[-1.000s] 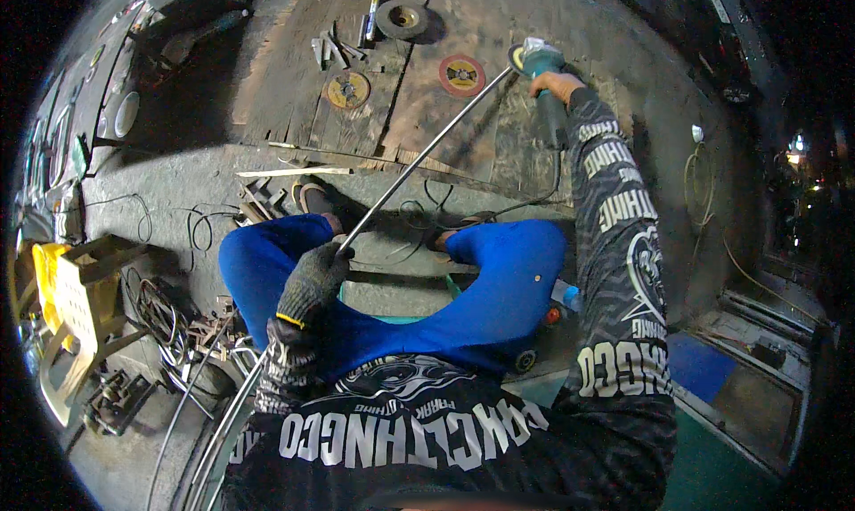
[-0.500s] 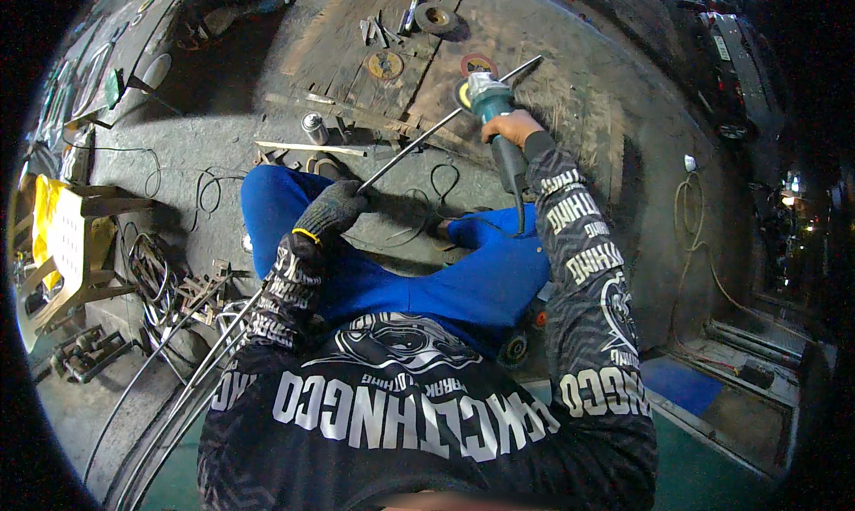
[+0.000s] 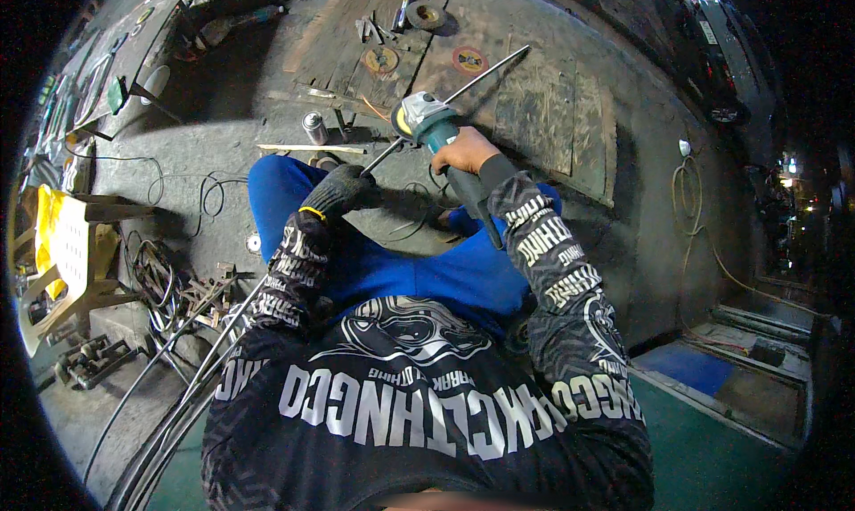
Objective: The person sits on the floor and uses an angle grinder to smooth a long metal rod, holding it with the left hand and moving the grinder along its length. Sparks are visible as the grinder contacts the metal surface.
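Note:
My left hand, in a dark grey knit glove with a yellow cuff edge, is closed round the near end of a thin metal rod. The rod slants away to the far right, over wooden boards. In my bare right hand is a teal and grey angle grinder, gripped round its body. Its yellowish disc lies against or just over the rod, a short way beyond my glove; exact contact is hard to see. A thin orange streak shows beside the disc.
Loose discs, a thick brown ring and short metal pieces lie on the boards. Nearer stand a spray can and a wooden strip. Left are a plastic chair, cables and long rods.
The grinder has moved left and nearer along the rod, toward my gloved hand. My right arm has swung inward with it. My left hand keeps hold of the rod.

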Demonstrator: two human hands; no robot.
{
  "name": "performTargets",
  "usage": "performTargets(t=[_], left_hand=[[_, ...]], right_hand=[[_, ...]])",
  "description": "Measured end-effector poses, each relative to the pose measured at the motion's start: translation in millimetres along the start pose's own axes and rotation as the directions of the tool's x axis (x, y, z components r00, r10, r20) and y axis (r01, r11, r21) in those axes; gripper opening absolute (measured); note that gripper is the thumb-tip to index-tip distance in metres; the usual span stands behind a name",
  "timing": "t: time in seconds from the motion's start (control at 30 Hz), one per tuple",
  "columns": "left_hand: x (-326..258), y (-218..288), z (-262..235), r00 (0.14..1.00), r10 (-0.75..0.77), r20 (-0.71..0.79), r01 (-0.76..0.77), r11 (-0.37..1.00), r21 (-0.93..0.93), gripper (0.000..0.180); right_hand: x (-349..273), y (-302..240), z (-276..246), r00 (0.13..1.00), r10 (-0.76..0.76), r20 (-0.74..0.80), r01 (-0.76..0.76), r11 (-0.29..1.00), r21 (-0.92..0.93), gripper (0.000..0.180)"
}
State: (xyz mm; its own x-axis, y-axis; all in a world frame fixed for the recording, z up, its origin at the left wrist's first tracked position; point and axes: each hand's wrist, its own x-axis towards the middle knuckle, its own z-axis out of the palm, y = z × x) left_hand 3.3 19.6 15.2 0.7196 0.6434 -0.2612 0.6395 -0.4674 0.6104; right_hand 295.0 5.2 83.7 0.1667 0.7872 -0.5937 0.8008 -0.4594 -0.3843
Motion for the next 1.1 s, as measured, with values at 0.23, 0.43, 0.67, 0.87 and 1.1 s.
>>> performTargets(t=[0.23,0.43,0.67,0.87,1.1], left_hand=[[-2,8,-5,0.983,-0.181,0.027,0.182,0.957,-0.225,0.027],[6,-9,-1,0.997,-0.068,0.026,0.072,0.969,-0.235,0.032],[17,-38,19,0.970,0.244,-0.018,-0.241,0.966,0.089,0.029],[12,-19,12,0.997,-0.009,0.076,0.029,0.964,-0.263,0.036],[9,-19,17,0.988,-0.122,0.090,0.147,0.914,-0.378,0.037]], right_hand=[[-21,-13,1,0.998,-0.027,0.051,0.026,1.000,0.013,0.078],[-16,-13,2,1.000,-0.012,0.006,0.012,1.000,0.000,0.076],[-10,-3,3,0.999,-0.031,0.031,0.029,0.998,0.047,0.076],[-5,8,-1,0.999,0.006,-0.043,-0.006,1.000,0.009,0.055],[16,28,-24,0.996,0.028,-0.083,-0.031,0.999,-0.038,0.061]])
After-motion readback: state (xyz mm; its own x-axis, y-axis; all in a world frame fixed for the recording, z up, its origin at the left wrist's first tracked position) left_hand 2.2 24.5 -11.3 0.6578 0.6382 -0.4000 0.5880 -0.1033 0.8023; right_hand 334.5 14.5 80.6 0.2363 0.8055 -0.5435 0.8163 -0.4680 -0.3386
